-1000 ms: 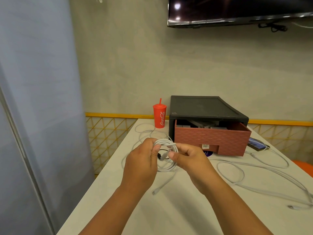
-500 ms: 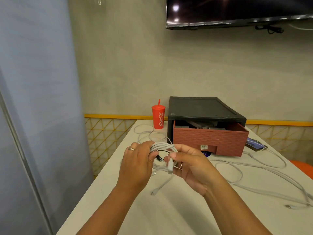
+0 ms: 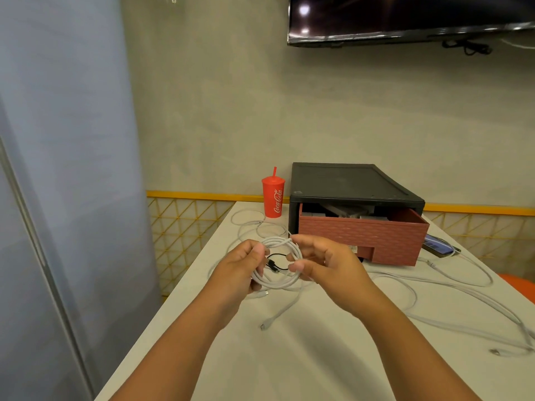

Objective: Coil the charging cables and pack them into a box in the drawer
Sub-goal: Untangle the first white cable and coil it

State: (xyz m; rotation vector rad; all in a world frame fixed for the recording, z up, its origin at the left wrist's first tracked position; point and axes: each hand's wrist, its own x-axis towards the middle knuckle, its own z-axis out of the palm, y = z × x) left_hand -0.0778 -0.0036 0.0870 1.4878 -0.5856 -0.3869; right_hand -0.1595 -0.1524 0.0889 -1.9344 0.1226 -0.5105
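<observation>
- The left hand (image 3: 240, 264) has its fingers curled round the left side of the coiled cable (image 3: 275, 285).
- The right hand (image 3: 327, 264) pinches the right side of the coil between thumb and fingers.
- The white coil is held up in the air between both hands, above the table (image 3: 289, 366).
- A thin black wire (image 3: 273, 263) sits in the middle of the ring (I cannot tell what it is joined to).
- A white plug end (image 3: 263, 326) lies on the table just below the hands.
- More loose cables (image 3: 434, 319) lie in big loops on the right side of the table.
- Behind the hands, the red-brown drawer (image 3: 362, 241) is pulled partly out of a black case (image 3: 347, 180), with grey things inside.
- A red cup (image 3: 273, 201) with a straw stands just left of the case.
- A phone (image 3: 437, 246) lies to the right of the drawer.
</observation>
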